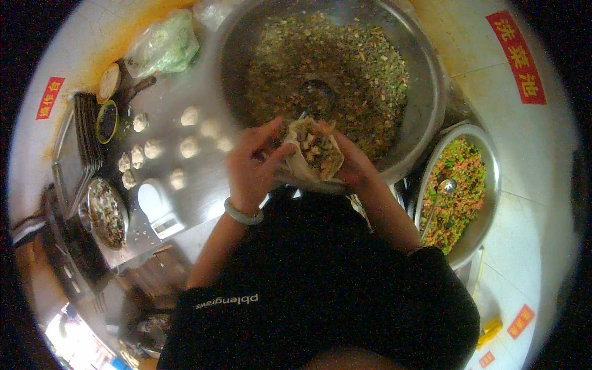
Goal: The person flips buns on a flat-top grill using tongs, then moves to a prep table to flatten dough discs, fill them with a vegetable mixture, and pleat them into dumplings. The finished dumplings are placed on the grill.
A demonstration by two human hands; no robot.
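Over the near rim of a large steel bowl of chopped filling [323, 69], both my hands hold a dough wrapper [300, 162] cupped around a portion of chopped filling [317, 150]. My left hand [254, 157], with a pale bangle at the wrist, grips the wrapper's left side, its thumb at the edge. My right hand [354, 162] supports the right side, its fingers partly hidden behind the dough. The wrapper's top is open and the filling shows. Several pale dough pieces [188, 146] lie on the steel worktop [162, 97] to the left.
A white kitchen scale [159, 208] and a metal dish of food [107, 212] stand at left. Beyond are stacked metal trays [87, 134], a yellow-rimmed bowl [107, 121] and a plastic bag [164, 46]. At right, a steel basin of orange-green filling [455, 194] holds a metal spoon [446, 187].
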